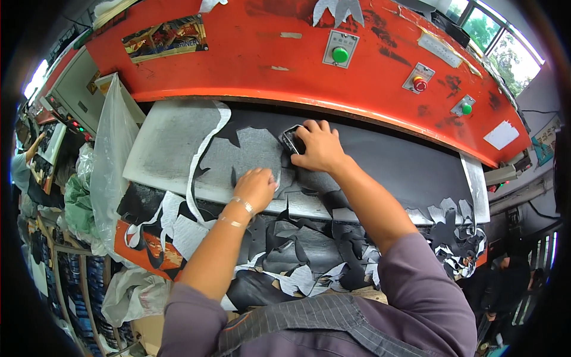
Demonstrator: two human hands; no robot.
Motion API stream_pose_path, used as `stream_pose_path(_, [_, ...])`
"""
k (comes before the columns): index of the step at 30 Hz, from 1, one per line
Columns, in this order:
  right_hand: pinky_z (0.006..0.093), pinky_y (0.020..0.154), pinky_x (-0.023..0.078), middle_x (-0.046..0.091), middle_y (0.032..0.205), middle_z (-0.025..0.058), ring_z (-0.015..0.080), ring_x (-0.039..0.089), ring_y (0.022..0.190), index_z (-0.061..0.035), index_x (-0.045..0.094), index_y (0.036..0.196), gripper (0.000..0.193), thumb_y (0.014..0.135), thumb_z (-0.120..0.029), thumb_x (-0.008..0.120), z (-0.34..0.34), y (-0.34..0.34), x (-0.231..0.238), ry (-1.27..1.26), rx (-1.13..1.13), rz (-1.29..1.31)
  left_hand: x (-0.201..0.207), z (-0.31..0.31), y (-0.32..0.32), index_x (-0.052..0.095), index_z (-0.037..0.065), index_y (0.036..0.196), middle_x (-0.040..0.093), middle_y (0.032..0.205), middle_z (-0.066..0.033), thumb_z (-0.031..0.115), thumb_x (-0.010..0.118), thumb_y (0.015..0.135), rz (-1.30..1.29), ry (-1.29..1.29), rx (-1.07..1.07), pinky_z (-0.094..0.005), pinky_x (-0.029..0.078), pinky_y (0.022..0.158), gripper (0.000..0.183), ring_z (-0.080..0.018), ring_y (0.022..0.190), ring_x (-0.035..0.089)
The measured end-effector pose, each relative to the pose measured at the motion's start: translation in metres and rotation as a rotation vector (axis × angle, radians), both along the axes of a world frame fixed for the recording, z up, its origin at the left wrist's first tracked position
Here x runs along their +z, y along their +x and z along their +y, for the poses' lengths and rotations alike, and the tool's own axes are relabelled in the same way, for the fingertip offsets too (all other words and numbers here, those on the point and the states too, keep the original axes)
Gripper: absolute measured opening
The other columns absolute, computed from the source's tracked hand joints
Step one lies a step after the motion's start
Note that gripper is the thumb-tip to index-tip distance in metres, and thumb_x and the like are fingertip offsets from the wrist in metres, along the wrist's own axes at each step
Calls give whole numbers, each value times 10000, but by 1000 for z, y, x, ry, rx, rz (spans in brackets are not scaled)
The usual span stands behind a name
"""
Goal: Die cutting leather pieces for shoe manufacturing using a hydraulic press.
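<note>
My right hand [319, 146] is closed round a small metal-edged cutting die [291, 140], which stands on the dark sheet material [380, 160]. My left hand [256, 189] has its fingers curled down at the near edge of the cut-out area; whatever is under the fingertips is hidden. Beside it, the grey underside of cut material [256, 149] shows. A pale narrow offcut strip [202, 154] curves across the white cutting board [157, 137] to the left of my hands.
Behind the board runs an orange press beam [250, 65] with a green button [340, 55] and a red stop button [420, 84]. Black and white scraps [297, 250] heap along the near edge. Clear plastic sheeting [113, 160] hangs at left. Other people are at both sides.
</note>
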State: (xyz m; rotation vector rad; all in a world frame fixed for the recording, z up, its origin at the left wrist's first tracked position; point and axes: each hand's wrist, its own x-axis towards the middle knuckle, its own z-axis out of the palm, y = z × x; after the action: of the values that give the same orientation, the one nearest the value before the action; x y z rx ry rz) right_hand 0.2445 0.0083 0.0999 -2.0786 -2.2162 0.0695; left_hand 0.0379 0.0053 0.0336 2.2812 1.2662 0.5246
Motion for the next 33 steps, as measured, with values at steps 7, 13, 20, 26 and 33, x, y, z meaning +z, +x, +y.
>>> stream_pose_path(7, [432, 1042, 332, 424, 1255, 275, 398, 403, 1209, 2, 657, 1085, 531, 748, -408, 678, -128, -9, 0, -88, -3, 1017, 43, -50, 2, 334, 67, 1426, 425, 1394, -169, 205, 799, 708, -508, -128, -462, -379, 334, 1076, 867, -300, 1270, 455])
stream_pose_path(13, [443, 1040, 326, 442, 1260, 306, 390, 415, 1202, 52, 627, 1077, 546, 844, -439, 579, -156, -24, -10, -63, -64, 991, 37, -57, -30, 672, 4, 914, 689, 836, -122, 103, 698, 795, -274, -392, -135, -318, 501, 716, 157, -218, 756, 660])
stream_pose_path(20, [462, 1031, 364, 501, 1218, 365, 463, 475, 1181, 97, 617, 1120, 708, 910, -544, 401, -129, 88, -23, 26, -860, 520, 35, -37, -13, 590, 47, 1118, 608, 1080, -157, 151, 696, 777, -181, 225, -194, -422, 415, 921, 372, -345, 1037, 554])
stream_pose_path(26, [459, 981, 421, 536, 1143, 370, 459, 540, 1090, 105, 638, 1049, 630, 900, -488, 484, -137, 82, -30, -20, -880, 440, -2, -42, 64, 551, 48, 1229, 599, 1198, -157, 216, 709, 778, -252, 25, -387, -421, 385, 990, 507, -334, 1137, 538])
stream_pose_path(33, [464, 1015, 388, 473, 1295, 302, 438, 488, 1173, -19, 641, 1041, 657, 609, -472, 840, -193, 121, -39, 198, -277, 78, -9, -44, 90, 578, 66, 1216, 652, 1142, -66, 205, 731, 762, -335, 98, -383, -389, 384, 957, 499, -250, 1104, 549])
